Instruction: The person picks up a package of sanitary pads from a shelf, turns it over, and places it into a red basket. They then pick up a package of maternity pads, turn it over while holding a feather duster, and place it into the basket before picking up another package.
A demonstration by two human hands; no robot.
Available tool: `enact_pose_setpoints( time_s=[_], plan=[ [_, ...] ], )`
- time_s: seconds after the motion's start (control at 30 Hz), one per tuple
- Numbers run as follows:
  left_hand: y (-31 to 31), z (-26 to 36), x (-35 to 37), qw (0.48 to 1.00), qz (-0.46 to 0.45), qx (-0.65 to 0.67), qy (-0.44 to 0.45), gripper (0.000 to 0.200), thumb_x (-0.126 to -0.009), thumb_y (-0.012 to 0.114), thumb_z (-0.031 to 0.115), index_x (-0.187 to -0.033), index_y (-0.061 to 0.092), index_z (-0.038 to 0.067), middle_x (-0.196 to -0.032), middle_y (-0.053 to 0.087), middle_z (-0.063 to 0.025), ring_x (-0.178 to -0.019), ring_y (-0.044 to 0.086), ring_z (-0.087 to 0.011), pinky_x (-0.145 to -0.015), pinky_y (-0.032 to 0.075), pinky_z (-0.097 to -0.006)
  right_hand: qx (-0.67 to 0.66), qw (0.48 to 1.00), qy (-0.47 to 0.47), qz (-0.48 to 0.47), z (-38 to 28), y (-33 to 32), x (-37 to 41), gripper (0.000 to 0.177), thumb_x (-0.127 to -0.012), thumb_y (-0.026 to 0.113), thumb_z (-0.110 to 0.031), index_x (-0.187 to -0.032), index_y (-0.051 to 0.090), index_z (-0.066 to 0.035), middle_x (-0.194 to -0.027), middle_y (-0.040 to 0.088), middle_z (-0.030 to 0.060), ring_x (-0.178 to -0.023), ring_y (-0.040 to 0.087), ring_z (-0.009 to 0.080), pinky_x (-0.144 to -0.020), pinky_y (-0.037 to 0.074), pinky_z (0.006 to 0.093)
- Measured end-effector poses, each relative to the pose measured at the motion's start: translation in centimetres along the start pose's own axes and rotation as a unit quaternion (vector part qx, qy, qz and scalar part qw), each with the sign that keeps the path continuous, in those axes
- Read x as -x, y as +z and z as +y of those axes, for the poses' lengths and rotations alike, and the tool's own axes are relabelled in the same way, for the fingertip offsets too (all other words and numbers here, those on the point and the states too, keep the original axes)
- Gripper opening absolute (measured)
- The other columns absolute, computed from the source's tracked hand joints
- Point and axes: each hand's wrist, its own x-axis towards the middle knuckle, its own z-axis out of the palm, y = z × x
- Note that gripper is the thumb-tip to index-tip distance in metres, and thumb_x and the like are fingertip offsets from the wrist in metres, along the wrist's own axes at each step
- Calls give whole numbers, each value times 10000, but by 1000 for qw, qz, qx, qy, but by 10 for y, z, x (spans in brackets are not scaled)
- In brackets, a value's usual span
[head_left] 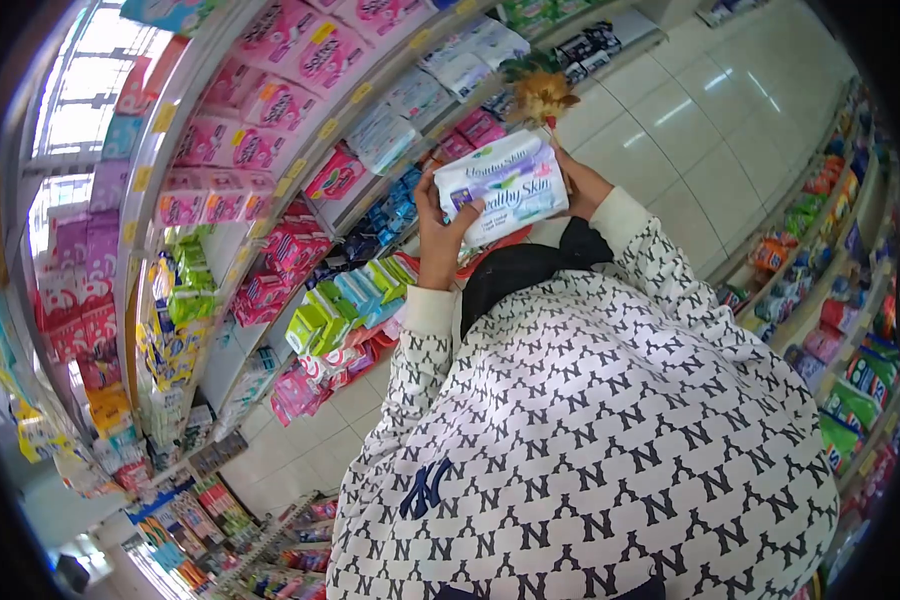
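Both my hands hold a white soft pack with purple and green print (502,187), lettered "Healthy Skin", tilted with its front toward me. My left hand (444,225) grips its left end, the thumb pressed on the front face. At the opposite end, my right hand (582,183) has its fingers round the side and back, partly hidden. Just beyond the pack's upper edge is a brown and green feather duster (543,97), whose red end shows close to my right hand. What holds the duster is hidden behind the pack.
Shelves of pink Softex packs (325,55) rise on the left. Below them, green packs (320,318) and pink packs (300,393) stick out beside the aisle. Low shelves with colourful bags (855,400) curve along the right. Pale tiled floor (670,125) lies between.
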Motion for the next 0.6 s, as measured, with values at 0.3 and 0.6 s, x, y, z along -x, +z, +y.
enact_pose_setpoints(
  time_s=[0.3, 0.6],
  plan=[
    [31, 61, -82, 965, -125, -228, -15, 891, -751, 791, 306, -1435, 298, 17, -1411, 387, -180, -1317, 374, -300, -1089, 321, -387, -24, 987, -146, 66, -63, -45, -16, 352, -865, 630, -281, -1111, 621, -30, -1014, 652, 101, -873, 656, 207, -768, 551, 343],
    [51, -27, -225, 820, -333, -436, -166, 1012, -615, 851, 482, -1370, 425, -38, -1240, 581, -228, -1152, 570, -302, -966, 455, -374, 20, 992, -59, 110, -79, -73, -107, 556, -769, 732, -492, -1036, 635, -13, -878, 622, 81, -793, 631, 212, -630, 547, 350]
  ],
)
